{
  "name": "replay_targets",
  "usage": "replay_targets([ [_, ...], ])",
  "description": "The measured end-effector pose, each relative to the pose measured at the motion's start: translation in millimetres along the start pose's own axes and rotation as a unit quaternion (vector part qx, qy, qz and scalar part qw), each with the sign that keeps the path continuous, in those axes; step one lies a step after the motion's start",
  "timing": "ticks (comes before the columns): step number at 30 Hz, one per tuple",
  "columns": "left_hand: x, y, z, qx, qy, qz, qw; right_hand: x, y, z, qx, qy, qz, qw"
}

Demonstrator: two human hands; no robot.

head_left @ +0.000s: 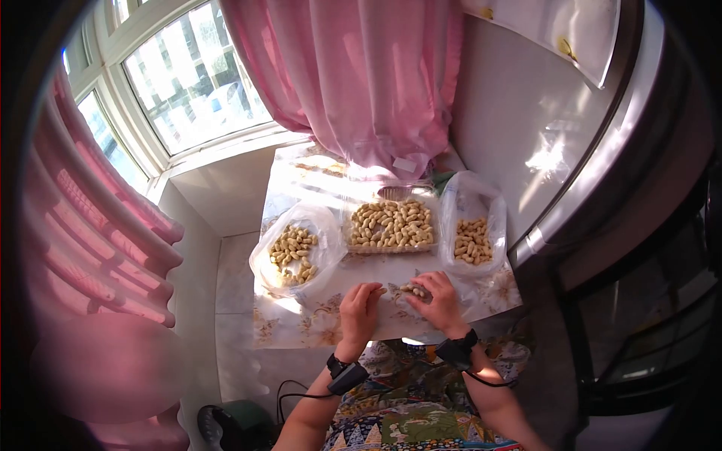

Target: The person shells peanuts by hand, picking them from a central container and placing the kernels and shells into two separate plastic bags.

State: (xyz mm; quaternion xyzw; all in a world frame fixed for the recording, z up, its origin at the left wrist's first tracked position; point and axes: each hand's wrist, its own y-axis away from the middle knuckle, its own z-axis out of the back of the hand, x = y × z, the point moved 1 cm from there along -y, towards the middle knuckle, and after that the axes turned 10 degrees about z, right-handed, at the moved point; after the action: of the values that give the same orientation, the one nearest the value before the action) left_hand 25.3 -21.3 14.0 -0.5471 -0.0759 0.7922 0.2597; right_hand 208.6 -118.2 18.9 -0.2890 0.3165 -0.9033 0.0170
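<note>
Over the front of the table, my left hand (360, 310) is closed in a pinch, with an unshelled peanut (382, 291) at its fingertips. To its right, my right hand (438, 303) curls around a few peanuts (413, 290); its fingers partly cover them. Beyond the hands stands a clear plastic box (391, 249) full of unshelled peanuts (387, 223). An open plastic bag (327, 252) with peanuts (292, 250) lies left of the box. On the right, a second plastic bag (473, 197) also holds peanuts (473, 242).
The small table (320, 319) has a flowered cover. A pink curtain (353, 75) hangs down to its back edge. Windows (199, 79) are at the left, a grey wall (526, 113) at the right. A dark chair-like frame (639, 338) stands at the right.
</note>
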Motion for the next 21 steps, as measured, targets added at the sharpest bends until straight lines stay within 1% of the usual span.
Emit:
replay_targets([
  [4,1.5,0.2,0.0,-0.001,-0.014,-0.011,1.000,-5.5,2.7,-3.8,0.005,0.003,-0.011,1.000],
  [7,1.5,2.3,0.4,0.016,-0.002,0.009,1.000,-4.3,4.5,-4.4,0.011,-0.003,-0.008,1.000],
  [9,-0.1,2.4,1.6,0.042,-0.001,0.043,0.998,-4.1,4.9,-5.2,0.000,-0.010,-0.014,1.000],
  [10,0.2,2.6,1.7,0.042,-0.003,0.042,0.998,-3.5,5.0,-5.1,-0.001,-0.011,-0.014,1.000],
  [13,1.9,3.1,0.2,0.039,-0.014,0.040,0.998,-2.9,5.3,-3.9,-0.001,-0.013,-0.021,1.000],
  [15,2.2,2.7,-0.7,0.003,-0.021,-0.007,1.000,-2.8,5.4,-3.5,-0.001,-0.006,-0.016,1.000],
  [21,-6.0,1.0,0.4,-0.003,0.025,0.007,1.000,-2.6,6.6,-4.8,-0.025,0.001,-0.010,1.000],
])
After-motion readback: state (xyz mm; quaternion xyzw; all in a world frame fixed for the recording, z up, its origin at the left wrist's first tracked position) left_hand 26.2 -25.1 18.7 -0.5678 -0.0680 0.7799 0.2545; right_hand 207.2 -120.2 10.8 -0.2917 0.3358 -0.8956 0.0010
